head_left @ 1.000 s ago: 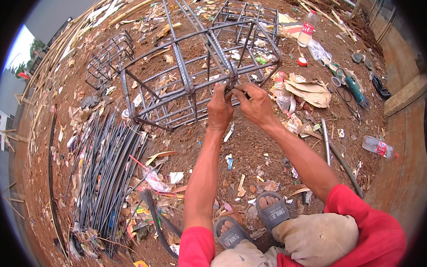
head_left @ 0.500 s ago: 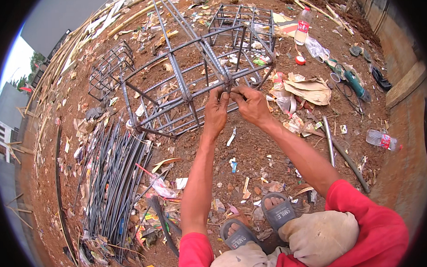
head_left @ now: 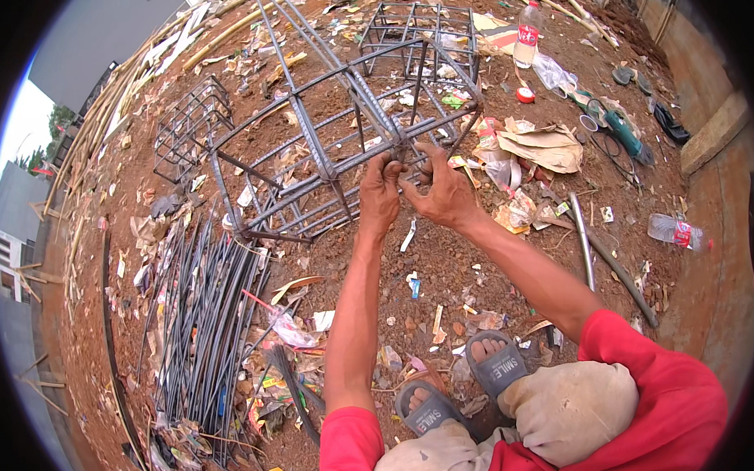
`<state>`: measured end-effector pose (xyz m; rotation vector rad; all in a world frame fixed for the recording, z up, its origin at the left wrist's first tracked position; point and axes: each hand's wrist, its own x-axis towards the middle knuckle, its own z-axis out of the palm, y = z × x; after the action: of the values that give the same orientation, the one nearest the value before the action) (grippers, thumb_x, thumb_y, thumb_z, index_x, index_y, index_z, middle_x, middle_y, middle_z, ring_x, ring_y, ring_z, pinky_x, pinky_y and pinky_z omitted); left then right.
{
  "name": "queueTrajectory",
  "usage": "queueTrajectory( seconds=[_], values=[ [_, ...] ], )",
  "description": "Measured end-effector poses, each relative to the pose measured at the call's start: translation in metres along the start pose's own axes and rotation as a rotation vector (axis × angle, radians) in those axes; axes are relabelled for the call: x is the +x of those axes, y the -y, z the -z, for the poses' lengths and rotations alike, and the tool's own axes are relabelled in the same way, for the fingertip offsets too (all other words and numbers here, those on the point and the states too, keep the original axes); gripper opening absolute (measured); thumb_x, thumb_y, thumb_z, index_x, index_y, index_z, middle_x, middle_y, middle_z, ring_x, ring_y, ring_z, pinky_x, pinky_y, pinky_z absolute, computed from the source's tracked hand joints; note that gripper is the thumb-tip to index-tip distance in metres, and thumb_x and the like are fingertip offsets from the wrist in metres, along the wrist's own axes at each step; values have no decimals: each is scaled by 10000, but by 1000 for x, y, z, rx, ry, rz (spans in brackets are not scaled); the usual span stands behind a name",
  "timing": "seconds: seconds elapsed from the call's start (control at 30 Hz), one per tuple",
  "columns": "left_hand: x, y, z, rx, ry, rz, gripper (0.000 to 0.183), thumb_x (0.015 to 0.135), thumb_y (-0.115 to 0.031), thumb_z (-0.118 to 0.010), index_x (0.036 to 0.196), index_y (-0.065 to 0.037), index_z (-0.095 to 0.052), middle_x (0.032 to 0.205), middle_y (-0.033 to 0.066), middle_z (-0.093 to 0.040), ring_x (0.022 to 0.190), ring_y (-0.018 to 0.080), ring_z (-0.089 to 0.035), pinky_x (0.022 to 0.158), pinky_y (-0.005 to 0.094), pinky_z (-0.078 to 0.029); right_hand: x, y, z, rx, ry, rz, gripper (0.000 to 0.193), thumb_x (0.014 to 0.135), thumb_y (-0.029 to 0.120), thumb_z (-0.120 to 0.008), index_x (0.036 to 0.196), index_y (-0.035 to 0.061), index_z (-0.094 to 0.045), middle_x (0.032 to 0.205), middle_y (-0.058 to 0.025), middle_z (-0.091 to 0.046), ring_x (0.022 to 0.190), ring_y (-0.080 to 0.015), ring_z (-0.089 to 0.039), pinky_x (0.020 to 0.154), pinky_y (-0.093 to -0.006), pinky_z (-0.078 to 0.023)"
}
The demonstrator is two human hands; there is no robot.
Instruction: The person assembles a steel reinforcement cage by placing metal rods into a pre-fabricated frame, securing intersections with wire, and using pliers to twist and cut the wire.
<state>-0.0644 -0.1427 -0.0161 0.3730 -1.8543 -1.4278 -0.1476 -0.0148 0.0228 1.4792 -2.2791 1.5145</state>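
Note:
A cage of steel reinforcing bars (head_left: 325,167) stands in front of me, with long ribbed bars running away from its near corner. Just below that corner joint both my hands meet. My left hand (head_left: 380,194) is closed, its thumb and fingers pressed together against the near bar; what they pinch is too small to make out. Beside it, my right hand (head_left: 446,196) has its fingers curled at the joint and its thumb reaching toward the left hand. Anything between those fingers is hidden.
Loose cut bars (head_left: 201,325) lie in a pile at left, near a bundle of thin wire (head_left: 289,388). Smaller cages (head_left: 192,126) sit beyond. At right are an angle grinder (head_left: 627,135), a metal pipe (head_left: 582,241), plastic bottles (head_left: 526,35) and a wooden board (head_left: 715,132). Litter covers the soil.
My right thumb and forefinger have parted, and the thumb has dropped lower toward my left hand. The left fingers have shifted slightly at the same joint. My view has moved a little.

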Motion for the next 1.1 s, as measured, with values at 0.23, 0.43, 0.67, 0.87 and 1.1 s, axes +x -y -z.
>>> queueTrajectory(
  seconds=[0.23, 0.43, 0.67, 0.87, 1.1],
  values=[
    [6, -1, -5, 14, -18, -69, 168, 1032, -172, -537, 1118, -29, -555, 890, 71, -663, 856, 130, -630, 766, 297, -505, -10, -31, -32, 62, -139, 75, 342, 903, 169, -694, 1130, -21, -522, 853, -176, -675, 735, -267, -697, 633, -367, -540],
    [6, -2, -1, 103, -26, -96, 161, 1034, -171, -531, 1123, -39, -558, 862, 75, -666, 847, 137, -633, 759, 299, -503, -1, -39, -23, 106, -114, 137, 277, 919, 154, -686, 1127, -6, -596, 880, -158, -684, 758, -253, -682, 658, -347, -531],
    [8, -2, -10, 51, -50, -89, 160, 1037, -174, -522, 1100, -32, -559, 849, 76, -652, 831, 136, -631, 752, 302, -500, -18, -58, -33, 96, -156, 200, 191, 915, 97, -650, 1086, 19, -683, 949, -157, -702, 902, -341, -671, 766, -403, -527],
    [7, 0, -1, 62, -43, -117, 151, 1046, -172, -503, 1099, -42, -561, 860, 72, -638, 810, 133, -619, 740, 294, -504, -21, -16, -21, 75, -144, 273, 227, 861, 44, -667, 1080, -16, -676, 957, -176, -702, 873, -363, -666, 749, -417, -522],
    [7, -1, -2, 132, -84, -139, 103, 1021, -109, -528, 1086, -35, -555, 865, 93, -630, 830, 161, -630, 739, 312, -501, 9, -18, 10, -78, -133, 468, 219, 800, -29, -673, 1018, -5, -660, 905, -163, -687, 832, -360, -652, 731, -418, -506]
  ],
)
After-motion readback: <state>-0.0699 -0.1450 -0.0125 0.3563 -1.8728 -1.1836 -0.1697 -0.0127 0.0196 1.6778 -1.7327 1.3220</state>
